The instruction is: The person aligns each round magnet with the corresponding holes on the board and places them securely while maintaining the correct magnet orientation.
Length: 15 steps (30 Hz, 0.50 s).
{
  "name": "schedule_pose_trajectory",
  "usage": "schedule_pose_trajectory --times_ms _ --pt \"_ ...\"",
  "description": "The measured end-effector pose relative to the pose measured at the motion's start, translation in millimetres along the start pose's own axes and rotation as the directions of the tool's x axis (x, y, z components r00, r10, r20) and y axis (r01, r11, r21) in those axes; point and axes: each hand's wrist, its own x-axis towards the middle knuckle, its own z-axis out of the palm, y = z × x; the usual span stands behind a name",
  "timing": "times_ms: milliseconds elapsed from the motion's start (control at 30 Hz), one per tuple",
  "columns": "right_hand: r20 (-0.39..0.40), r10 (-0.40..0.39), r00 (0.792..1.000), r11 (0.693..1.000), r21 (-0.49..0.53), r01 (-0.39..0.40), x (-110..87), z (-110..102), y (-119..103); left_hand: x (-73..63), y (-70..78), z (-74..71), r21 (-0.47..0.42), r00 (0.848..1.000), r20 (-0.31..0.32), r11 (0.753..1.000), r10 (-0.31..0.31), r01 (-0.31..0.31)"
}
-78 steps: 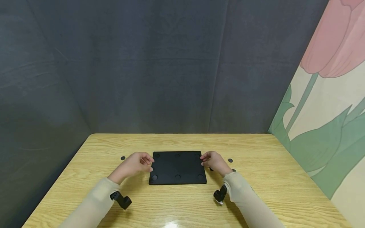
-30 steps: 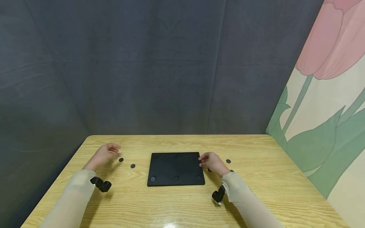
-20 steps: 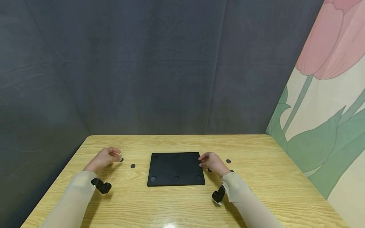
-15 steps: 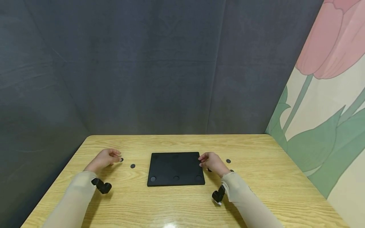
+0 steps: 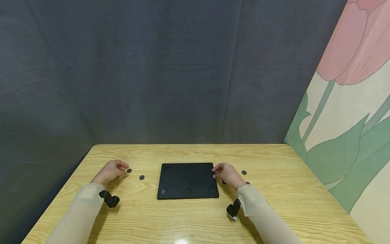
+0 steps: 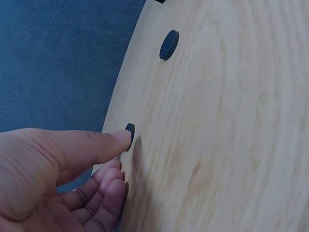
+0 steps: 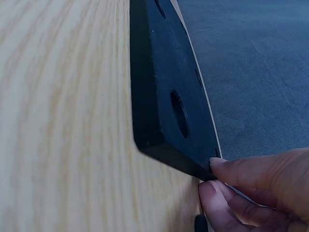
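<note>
My left hand (image 5: 111,171) is low over the table's left side, thumb and fingertips beside a small black disc (image 5: 129,170). In the left wrist view the thumb tip overlaps that disc's edge, and the fingers behind are loosely bent. A second disc (image 6: 169,45) lies flat nearby, between the hand and a flat black board (image 5: 186,179) with round recesses. The board's near-left recess looks filled by a greyish disc (image 5: 163,191). My right hand (image 5: 226,174) grips the board's right edge near the far corner, thumb on top and fingers at the side.
Right of the board lie more black discs: one farther out (image 5: 244,172), one partly hidden below the right hand (image 5: 224,182), another by the wrist (image 5: 248,183). The wooden table (image 5: 182,220) ends at dark cloth (image 5: 152,84) behind and left, and a tulip-patterned panel at right.
My left hand has gone left from the board's left edge to the farther disc, lowered, then drawn back slightly, baring the disc. The right hand keeps its grip on the board.
</note>
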Motion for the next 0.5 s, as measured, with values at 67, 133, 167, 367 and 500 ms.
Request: schedule_pose_trajectory --times_ms 67,133,167,367,500 --pt "0.001 -0.002 1.0 1.0 0.008 0.002 0.2 -0.1 0.0 0.9 -0.4 0.4 0.003 1.0 -0.004 1.0 -0.006 0.006" --pt "0.002 -0.006 1.0 1.0 0.01 0.006 0.7 0.1 0.6 2.1 -1.1 0.9 0.012 1.0 -0.009 1.0 -0.011 0.012" --pt "0.002 0.0 1.0 1.0 0.016 0.0 0.8 0.3 0.5 2.8 -1.5 1.4 0.014 1.0 -0.014 1.0 -0.021 0.021" --pt "0.004 -0.008 1.0 1.0 0.019 0.008 0.5 0.8 1.0 5.2 -1.2 3.9 0.056 0.998 -0.033 0.997 -0.045 0.046" --pt "0.006 -0.012 1.0 1.0 0.025 0.011 0.1 0.4 1.2 5.2 1.2 5.3 0.064 0.997 -0.041 0.996 -0.06 0.063"
